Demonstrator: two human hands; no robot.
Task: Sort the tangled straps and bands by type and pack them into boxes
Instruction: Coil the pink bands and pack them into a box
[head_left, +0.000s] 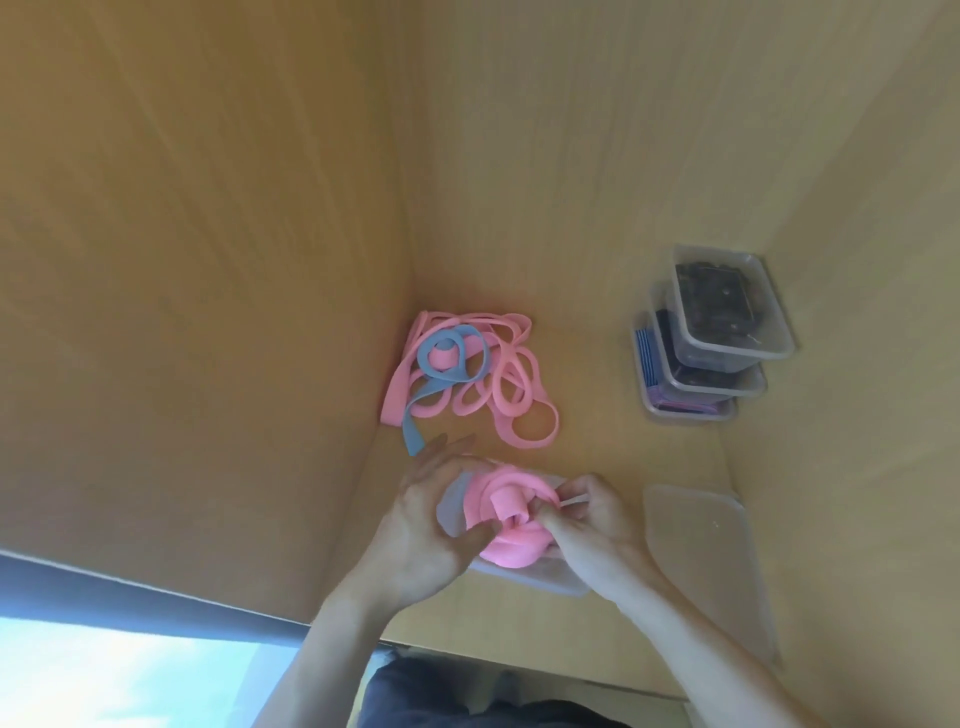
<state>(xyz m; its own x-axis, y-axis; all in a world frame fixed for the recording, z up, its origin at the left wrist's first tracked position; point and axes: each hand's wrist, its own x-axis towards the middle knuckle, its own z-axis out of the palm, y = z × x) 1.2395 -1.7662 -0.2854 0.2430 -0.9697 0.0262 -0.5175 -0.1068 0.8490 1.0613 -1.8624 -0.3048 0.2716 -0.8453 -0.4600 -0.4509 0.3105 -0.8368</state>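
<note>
A coiled bundle of pink band (511, 519) sits in a clear plastic box (540, 579) near the table's front edge. My left hand (426, 525) holds the bundle's left side, thumb pressed against the pink. My right hand (587, 525) pinches the bundle's right edge with curled fingers. Behind them lies a tangled pile of pink bands (498, 384) with a blue band (447, 364) looped through it, its tail reaching toward my left hand.
Three stacked clear boxes (717, 332) holding dark and blue-purple straps stand at the back right. A clear lid (701, 551) lies flat to the right of my hands. Wooden walls (208, 260) enclose the table at the left, back and right.
</note>
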